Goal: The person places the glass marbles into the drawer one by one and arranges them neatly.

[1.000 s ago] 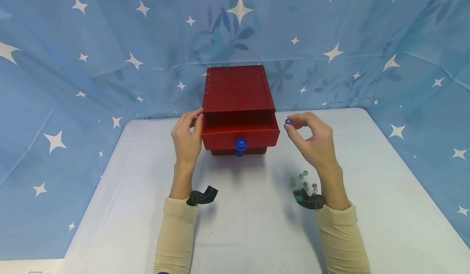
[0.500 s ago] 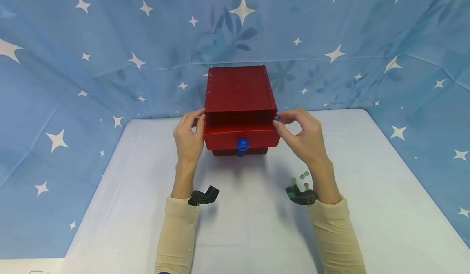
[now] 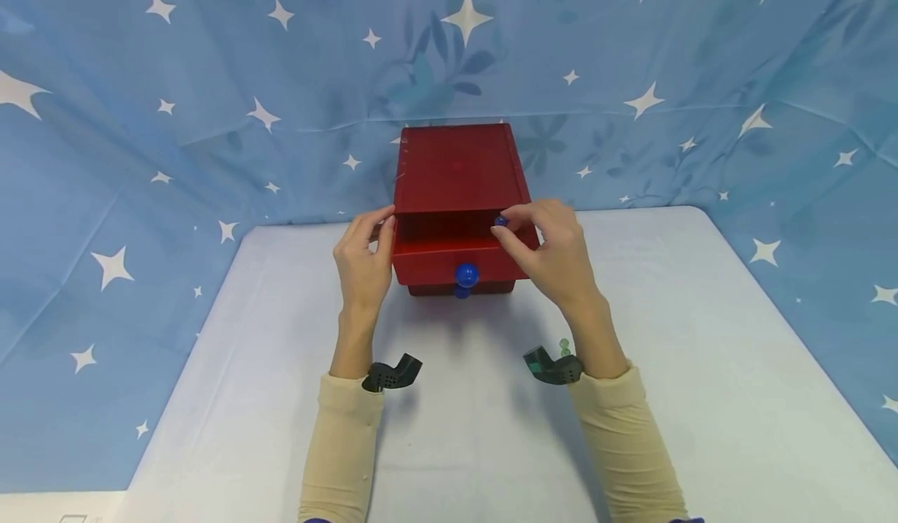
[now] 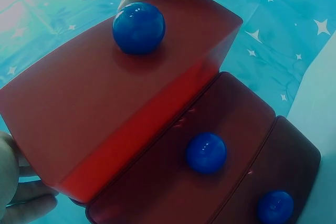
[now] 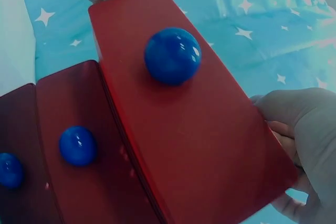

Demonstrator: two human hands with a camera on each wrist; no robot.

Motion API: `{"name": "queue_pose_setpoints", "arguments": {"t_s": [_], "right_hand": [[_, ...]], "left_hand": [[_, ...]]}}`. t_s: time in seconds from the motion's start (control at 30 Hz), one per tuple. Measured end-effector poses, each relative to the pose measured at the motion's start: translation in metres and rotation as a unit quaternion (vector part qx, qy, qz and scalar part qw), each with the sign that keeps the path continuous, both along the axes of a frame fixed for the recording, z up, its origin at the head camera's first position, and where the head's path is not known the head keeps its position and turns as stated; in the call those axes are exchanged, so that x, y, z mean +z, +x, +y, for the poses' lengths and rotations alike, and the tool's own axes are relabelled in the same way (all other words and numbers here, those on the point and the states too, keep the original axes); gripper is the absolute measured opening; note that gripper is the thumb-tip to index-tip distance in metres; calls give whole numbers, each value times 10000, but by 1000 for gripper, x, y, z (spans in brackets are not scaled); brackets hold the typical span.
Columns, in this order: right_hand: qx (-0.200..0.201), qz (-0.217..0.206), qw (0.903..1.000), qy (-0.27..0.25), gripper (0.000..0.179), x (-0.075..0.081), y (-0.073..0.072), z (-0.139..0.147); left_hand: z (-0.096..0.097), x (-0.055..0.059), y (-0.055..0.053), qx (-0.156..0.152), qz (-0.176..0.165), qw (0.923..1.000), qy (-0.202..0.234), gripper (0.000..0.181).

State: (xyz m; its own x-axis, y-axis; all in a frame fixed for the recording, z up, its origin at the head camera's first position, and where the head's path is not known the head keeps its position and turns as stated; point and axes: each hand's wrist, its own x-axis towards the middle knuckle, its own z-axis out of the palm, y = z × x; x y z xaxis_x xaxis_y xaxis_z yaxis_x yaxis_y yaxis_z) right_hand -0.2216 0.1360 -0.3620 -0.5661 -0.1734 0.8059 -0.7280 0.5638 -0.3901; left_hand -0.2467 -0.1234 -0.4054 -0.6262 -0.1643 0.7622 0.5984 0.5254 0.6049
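Note:
A red drawer cabinet (image 3: 459,168) stands at the table's back, its top drawer (image 3: 428,267) pulled out. That drawer has a round blue knob (image 3: 467,275). My left hand (image 3: 363,262) holds the drawer's left side near the cabinet's front corner, thumb and fingers at the edge. Between thumb and forefinger, my right hand (image 3: 561,254) pinches a small blue marble (image 3: 500,221) over the right part of the drawer opening. In the right wrist view the drawer front (image 5: 189,129) hides the marble.
Two lower drawers with blue knobs (image 4: 206,153) are closed beneath. Green glass marbles (image 3: 564,344) lie on the white table (image 3: 463,437) beside the right wrist, partly hidden by the arm. A blue star-patterned cloth (image 3: 281,79) hangs behind.
My right hand has carried the blue marble leftward, from beside the cabinet to over the drawer opening. The right forearm now covers more of the loose marbles. The left hand keeps its place on the drawer.

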Motion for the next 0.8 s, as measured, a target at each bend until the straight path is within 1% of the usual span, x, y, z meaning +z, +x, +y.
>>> {"name": "queue_pose_setpoints", "arguments": {"t_s": [0.2, 0.27, 0.43, 0.6, 0.8], "right_hand": [[-42, 74, 10000, -17, 18, -3, 0, -9], [-76, 77, 9999, 95, 18, -2, 1, -11], [-77, -9, 9996, 284, 18, 1, 0, -16], [-17, -55, 9997, 252, 18, 1, -1, -20], [-20, -62, 9993, 369, 22, 0, -1, -21]], "left_hand": [[1, 0, 1, -57, -17, 10000, 40, 23], [1, 0, 1, -72, -31, 9999, 65, 23], [1, 1, 1, -38, -19, 10000, 14, 23], [1, 1, 0, -14, 79, 10000, 52, 21], [0, 0, -1, -32, 74, 10000, 25, 21]]}}
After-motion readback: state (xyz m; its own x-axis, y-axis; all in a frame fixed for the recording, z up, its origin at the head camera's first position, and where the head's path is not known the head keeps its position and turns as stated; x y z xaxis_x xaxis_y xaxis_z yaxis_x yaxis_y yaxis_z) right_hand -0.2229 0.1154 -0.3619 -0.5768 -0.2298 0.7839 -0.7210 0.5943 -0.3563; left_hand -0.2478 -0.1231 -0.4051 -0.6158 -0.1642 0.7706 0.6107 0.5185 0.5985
